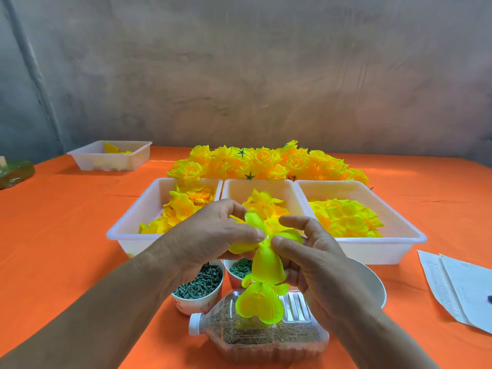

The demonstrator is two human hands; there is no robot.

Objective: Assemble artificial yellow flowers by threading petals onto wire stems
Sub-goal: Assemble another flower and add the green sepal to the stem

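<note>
Both hands meet over the middle of the orange table, each pinching a bright yellow petal piece (pixel 263 267) between thumb and fingers. My left hand (pixel 210 235) grips its upper left lobes; my right hand (pixel 314 257) holds its right side. A second petal layer (pixel 259 302) hangs below them. No wire stem shows; the fingers hide the centre. Behind the hands stand three white trays of loose yellow petals: left (pixel 127 225), middle (pixel 231 187), right (pixel 410 233). Finished yellow roses (pixel 266 162) lie heaped behind the trays.
A cup of dark green pegs (pixel 198 286) and a cup of green rings (pixel 241 269) stand below the hands. In front of them lies a clear bottle of brown grains (pixel 266 334). A white bowl (pixel 372 283), papers (pixel 458 286) at right, another tray (pixel 109 155) far left.
</note>
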